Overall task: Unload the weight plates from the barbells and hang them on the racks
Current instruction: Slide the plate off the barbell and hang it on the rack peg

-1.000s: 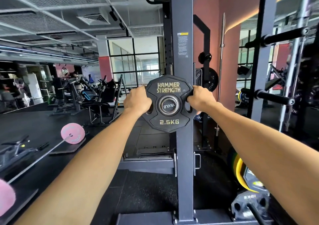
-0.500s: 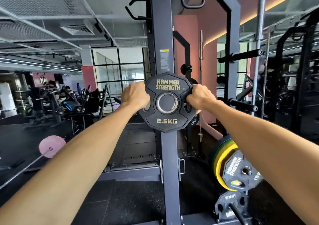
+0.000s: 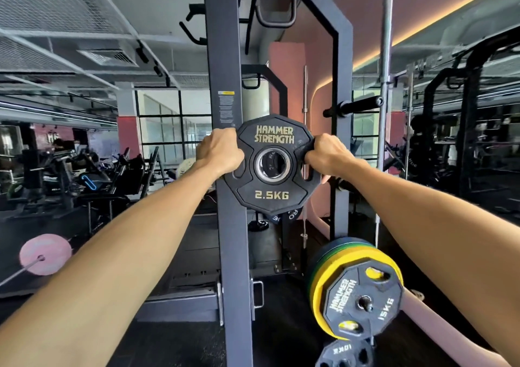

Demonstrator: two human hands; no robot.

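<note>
both hands gripping plate, fingertips hidden

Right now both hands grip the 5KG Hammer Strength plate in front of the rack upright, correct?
Not quite. The head view shows the plate marked 2.5KG, not 5KG. The rest holds: the left hand and right hand grip its sides in front of the rack upright.
</note>
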